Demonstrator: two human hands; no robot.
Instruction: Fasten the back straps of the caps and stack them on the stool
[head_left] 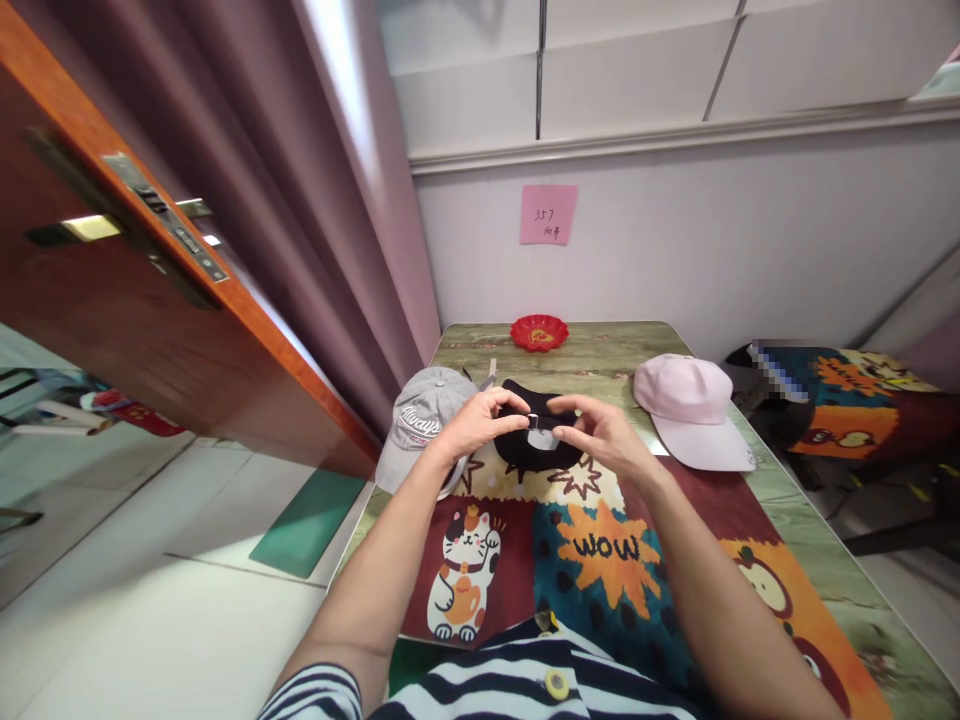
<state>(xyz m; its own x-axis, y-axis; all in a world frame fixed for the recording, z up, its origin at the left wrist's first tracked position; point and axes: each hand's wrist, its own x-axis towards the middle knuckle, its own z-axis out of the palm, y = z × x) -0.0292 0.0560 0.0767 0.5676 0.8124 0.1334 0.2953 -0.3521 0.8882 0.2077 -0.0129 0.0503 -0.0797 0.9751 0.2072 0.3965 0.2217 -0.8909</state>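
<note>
A black cap (517, 452) is between my hands above the printed mat, its back strap with a small metal buckle (533, 421) facing me. My left hand (480, 422) pinches the strap on the left side of the buckle, thumb and fingers closed. On the other side, my right hand (606, 432) grips the cap's right edge between thumb and fingers. A pale patch shows inside the cap. Left of my left hand sits a grey cap (427, 412) with white lettering. A light pink cap (688, 400) rests to the right of my right hand.
A red scalloped dish (539, 333) stands at the back of the wood-patterned table (607, 345). The colourful mat (517, 560) covers its front. At the left is a wooden door (187, 330) beside a curtain (360, 220). A pink note (549, 214) hangs on the wall.
</note>
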